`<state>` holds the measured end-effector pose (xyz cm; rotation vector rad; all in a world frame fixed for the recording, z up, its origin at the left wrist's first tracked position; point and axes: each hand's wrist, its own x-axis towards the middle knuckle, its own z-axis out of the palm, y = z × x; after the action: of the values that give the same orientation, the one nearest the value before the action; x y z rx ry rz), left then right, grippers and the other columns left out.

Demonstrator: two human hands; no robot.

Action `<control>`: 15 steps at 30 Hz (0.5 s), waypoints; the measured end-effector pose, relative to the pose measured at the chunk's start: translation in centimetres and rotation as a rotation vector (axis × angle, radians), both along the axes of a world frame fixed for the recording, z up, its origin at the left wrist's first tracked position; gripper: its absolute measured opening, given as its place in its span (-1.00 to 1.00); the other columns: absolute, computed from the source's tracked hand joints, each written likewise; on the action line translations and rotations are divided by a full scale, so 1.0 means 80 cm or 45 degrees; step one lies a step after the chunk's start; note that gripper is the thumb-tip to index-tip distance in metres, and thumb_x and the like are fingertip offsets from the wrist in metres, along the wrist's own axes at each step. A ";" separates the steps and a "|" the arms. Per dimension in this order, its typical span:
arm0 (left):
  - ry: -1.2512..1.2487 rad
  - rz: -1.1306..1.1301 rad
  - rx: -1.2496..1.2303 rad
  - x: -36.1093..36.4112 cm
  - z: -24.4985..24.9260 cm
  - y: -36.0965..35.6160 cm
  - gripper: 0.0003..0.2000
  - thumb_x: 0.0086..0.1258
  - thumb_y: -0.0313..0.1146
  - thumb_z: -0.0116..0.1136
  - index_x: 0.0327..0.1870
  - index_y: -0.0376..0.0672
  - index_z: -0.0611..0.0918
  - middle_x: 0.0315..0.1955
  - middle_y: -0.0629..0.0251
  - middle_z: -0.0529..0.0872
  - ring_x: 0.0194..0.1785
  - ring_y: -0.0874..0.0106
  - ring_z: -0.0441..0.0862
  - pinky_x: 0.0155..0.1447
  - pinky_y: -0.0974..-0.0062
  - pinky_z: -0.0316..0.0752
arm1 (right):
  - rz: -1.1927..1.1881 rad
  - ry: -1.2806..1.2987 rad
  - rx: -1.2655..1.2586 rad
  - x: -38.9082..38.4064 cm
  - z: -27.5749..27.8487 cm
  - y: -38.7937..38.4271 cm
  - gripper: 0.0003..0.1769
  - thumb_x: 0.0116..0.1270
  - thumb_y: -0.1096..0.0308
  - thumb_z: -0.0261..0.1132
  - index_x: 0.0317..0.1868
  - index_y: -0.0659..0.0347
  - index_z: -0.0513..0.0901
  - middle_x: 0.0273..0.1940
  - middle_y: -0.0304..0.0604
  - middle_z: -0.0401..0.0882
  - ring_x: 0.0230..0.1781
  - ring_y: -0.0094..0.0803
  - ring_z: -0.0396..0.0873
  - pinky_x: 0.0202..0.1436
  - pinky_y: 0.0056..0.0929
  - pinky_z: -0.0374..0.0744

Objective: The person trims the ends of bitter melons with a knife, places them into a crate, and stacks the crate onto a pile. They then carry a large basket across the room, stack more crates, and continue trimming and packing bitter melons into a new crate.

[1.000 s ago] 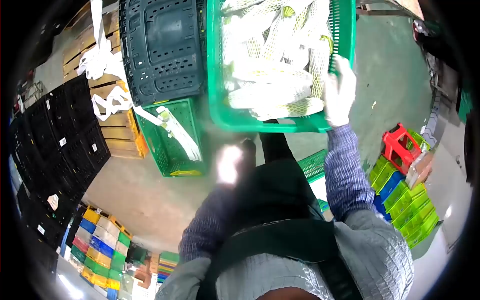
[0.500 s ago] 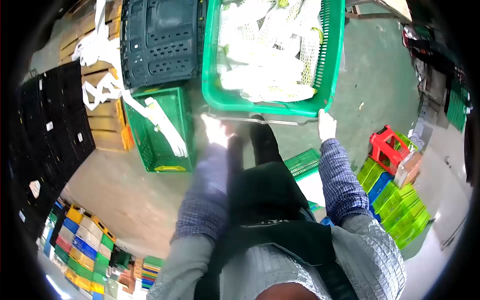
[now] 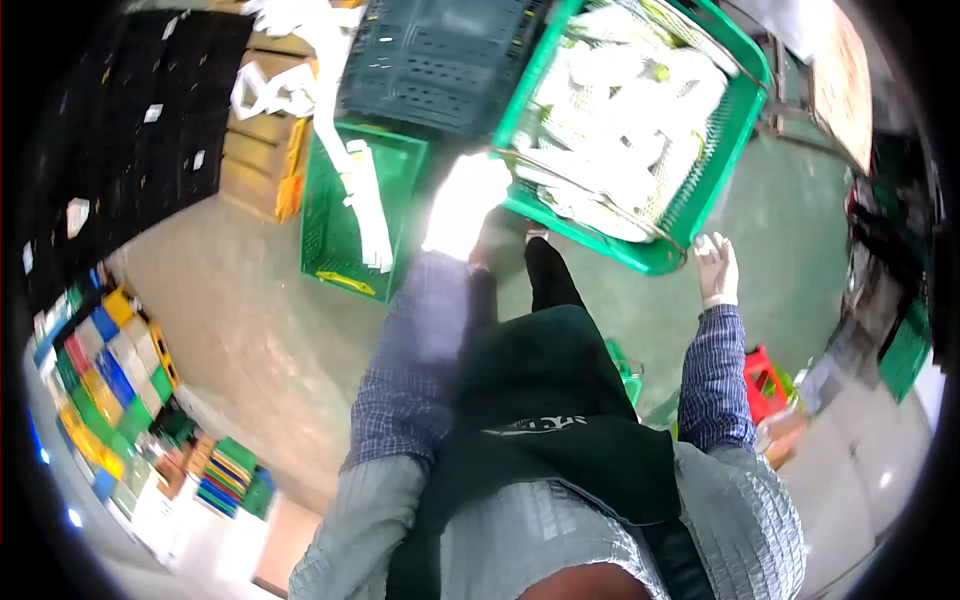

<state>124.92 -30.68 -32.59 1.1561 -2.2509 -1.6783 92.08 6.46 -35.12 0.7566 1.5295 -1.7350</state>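
A green plastic crate holds several pale, elongated items in white netting, with green-yellow bits showing; glare hides their kind. A thin metal bar handle lies across the near part of this load. At the crate's near left corner, beside one end of the handle, is my left hand. Its outline is rounded and closed, but glare washes out the fingers and whatever they grip. My gloved right hand is open, fingers apart, just off the near right corner.
Left of my hand stands another green crate with white strapping inside. Dark crates stand behind it, with a wooden pallet alongside. A red stool is at right. Coloured crates are stacked far left.
The loaded crate appears tilted and further right in view. Its handle, at the front rim before, now lies over the load. My right hand has come off the crate's corner; my view has shifted.
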 end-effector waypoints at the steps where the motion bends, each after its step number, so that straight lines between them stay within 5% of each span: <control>1: 0.172 0.328 0.351 0.015 -0.002 0.013 -0.76 0.47 -0.33 0.17 0.08 -0.15 0.63 -0.01 0.23 0.72 0.06 0.31 0.64 0.24 0.27 0.47 | 0.225 0.140 0.126 0.002 0.011 -0.023 -0.49 0.53 0.15 0.18 0.32 0.30 0.39 0.22 0.06 0.48 0.20 -0.12 0.51 0.32 -0.12 0.49; 2: 0.278 0.708 0.801 0.048 0.006 0.032 -0.78 0.47 -0.32 0.18 0.03 -0.18 0.64 -0.07 0.22 0.73 -0.04 0.34 0.68 0.12 0.33 0.56 | 0.469 0.285 0.228 0.009 0.022 -0.046 -0.52 0.54 0.15 0.18 0.30 0.28 0.43 0.18 0.03 0.52 0.16 -0.17 0.55 0.27 -0.18 0.53; 4: 0.367 1.049 1.061 0.148 -0.009 0.084 -0.75 0.46 -0.28 0.22 0.03 -0.23 0.61 -0.15 0.20 0.73 -0.16 0.40 0.71 -0.12 0.43 0.61 | 0.641 0.455 0.336 0.037 0.059 -0.108 -0.57 0.53 0.14 0.21 0.24 0.24 0.50 0.06 -0.07 0.60 0.02 -0.31 0.61 0.15 -0.31 0.57; 6: 0.332 1.364 1.048 0.245 0.010 0.137 -0.77 0.42 -0.28 0.23 -0.03 -0.20 0.62 -0.27 0.23 0.72 -0.24 0.37 0.70 -0.20 0.42 0.61 | 0.773 0.391 0.226 0.060 0.041 -0.137 -0.61 0.53 0.13 0.21 0.17 0.22 0.54 -0.04 -0.13 0.61 -0.09 -0.40 0.61 0.06 -0.39 0.59; 7: 0.035 1.189 0.529 0.318 -0.027 0.189 -0.80 0.43 -0.29 0.20 -0.07 -0.21 0.62 -0.30 0.22 0.71 -0.27 0.35 0.70 -0.24 0.38 0.61 | 0.841 0.334 0.126 0.080 0.029 -0.149 -0.63 0.52 0.14 0.22 0.16 0.20 0.55 -0.14 -0.18 0.58 -0.17 -0.45 0.56 -0.03 -0.40 0.59; 9: -0.390 1.342 0.336 0.442 -0.057 0.280 -0.78 0.46 -0.26 0.14 -0.10 -0.25 0.63 -0.30 0.17 0.73 -0.26 0.28 0.70 -0.18 0.30 0.61 | 0.989 0.225 -0.030 0.126 -0.020 -0.162 -0.67 0.50 0.15 0.23 0.12 0.17 0.57 -0.25 -0.25 0.55 -0.30 -0.52 0.51 -0.16 -0.44 0.58; 11: -0.151 2.247 0.988 0.459 0.045 0.309 -0.68 0.48 -0.20 0.09 -0.06 -0.33 0.66 -0.28 0.05 0.75 -0.26 0.19 0.73 -0.14 0.20 0.64 | 1.202 0.132 -0.048 0.186 -0.010 -0.215 -0.71 0.50 0.16 0.24 0.07 0.15 0.59 -0.29 -0.26 0.56 -0.40 -0.54 0.48 -0.25 -0.50 0.56; 12: -0.238 2.087 0.814 0.496 0.039 0.355 -0.76 0.50 -0.26 0.00 -0.10 -0.25 0.62 -0.30 0.14 0.71 -0.31 0.23 0.70 -0.24 0.24 0.63 | 1.325 0.099 -0.024 0.229 0.033 -0.247 -0.73 0.51 0.17 0.25 0.05 0.15 0.60 -0.29 -0.25 0.57 -0.44 -0.56 0.46 -0.30 -0.53 0.55; 15: -0.108 2.360 0.962 0.542 0.025 0.453 -0.72 0.53 -0.21 0.01 -0.06 -0.27 0.59 -0.25 0.09 0.72 -0.23 0.20 0.72 -0.18 0.20 0.65 | 1.717 0.008 -0.233 0.319 0.044 -0.301 -0.73 0.50 0.20 0.27 0.02 0.21 0.59 -0.31 -0.17 0.63 -0.47 -0.57 0.46 -0.39 -0.60 0.51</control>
<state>168.28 5.54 -30.60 2.1601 0.1867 -1.2621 117.60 -17.59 -31.57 -0.3822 1.2974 -0.7863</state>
